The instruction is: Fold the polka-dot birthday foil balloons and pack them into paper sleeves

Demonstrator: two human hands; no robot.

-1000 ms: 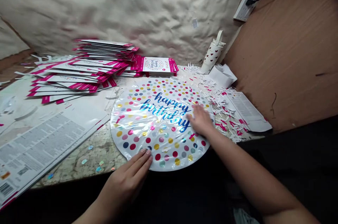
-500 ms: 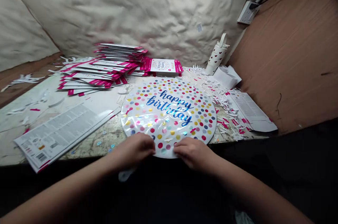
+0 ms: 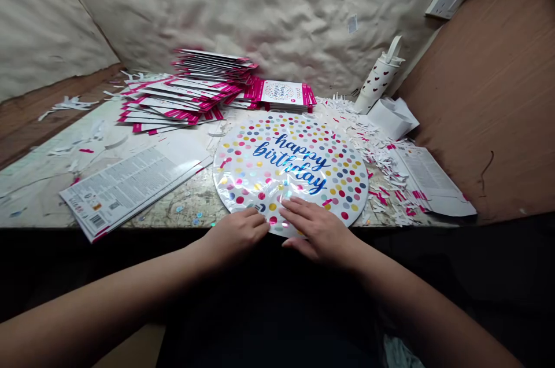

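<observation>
Fingers [image 3: 299, 212] of the right hand [image 3: 318, 234] lie flat and slightly spread on the near edge of a round foil "happy birthday" balloon [image 3: 290, 159], pinching nothing. Those of the left hand [image 3: 236, 235] rest just as flat on the same edge, tips just beside the right's. The balloon lies flat on a mottled table [image 3: 191, 209], between a printed packaging sleeve [image 3: 134, 186] and white paper scraps [image 3: 377, 151], below a stack of pink-edged sleeves [image 3: 186, 96].

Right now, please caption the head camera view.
Left hand and right hand rest on a round white foil balloon with colourful dots.
</observation>
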